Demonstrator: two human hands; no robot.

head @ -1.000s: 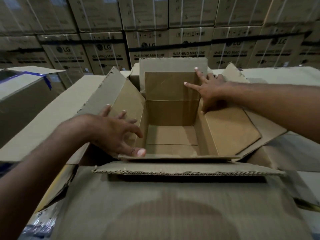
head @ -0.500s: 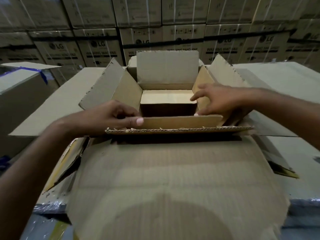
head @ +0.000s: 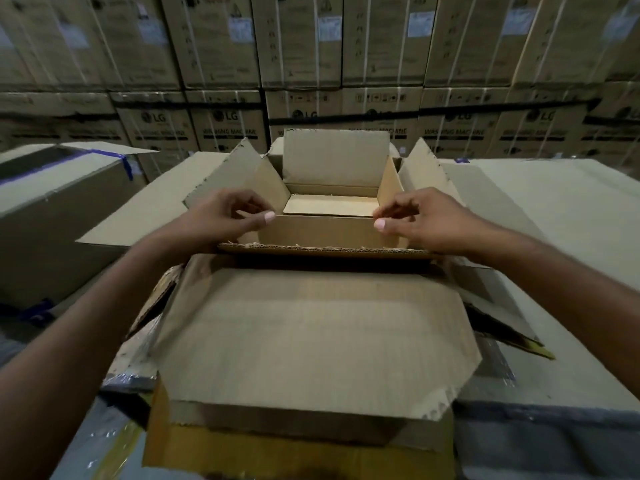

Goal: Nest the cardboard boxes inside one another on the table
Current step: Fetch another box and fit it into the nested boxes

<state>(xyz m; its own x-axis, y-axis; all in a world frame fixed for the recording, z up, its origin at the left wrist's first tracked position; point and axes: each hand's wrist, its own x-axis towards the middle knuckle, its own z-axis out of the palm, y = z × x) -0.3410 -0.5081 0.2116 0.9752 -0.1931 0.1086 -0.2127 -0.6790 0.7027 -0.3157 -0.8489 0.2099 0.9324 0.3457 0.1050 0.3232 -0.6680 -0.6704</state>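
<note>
A small open cardboard box (head: 332,161) sits nested inside a larger cardboard box (head: 225,174) whose flaps stand up on both sides. The larger box's near flap (head: 311,334) folds down toward me. My left hand (head: 221,220) pinches the left end of the small box's near flap (head: 325,230). My right hand (head: 422,220) pinches the right end of the same flap. The small box's inside is mostly hidden behind that raised flap.
The boxes rest on a table covered with flat cardboard sheets (head: 554,209). A taped carton with blue tape (head: 59,202) stands at the left. Stacked washing machine cartons (head: 311,64) form a wall behind. Plastic-wrapped material (head: 131,358) lies under the near flap.
The view has pulled back and up. My right hand came off the right side flap onto the near flap's right end, and both hands now hold that flap upright.
</note>
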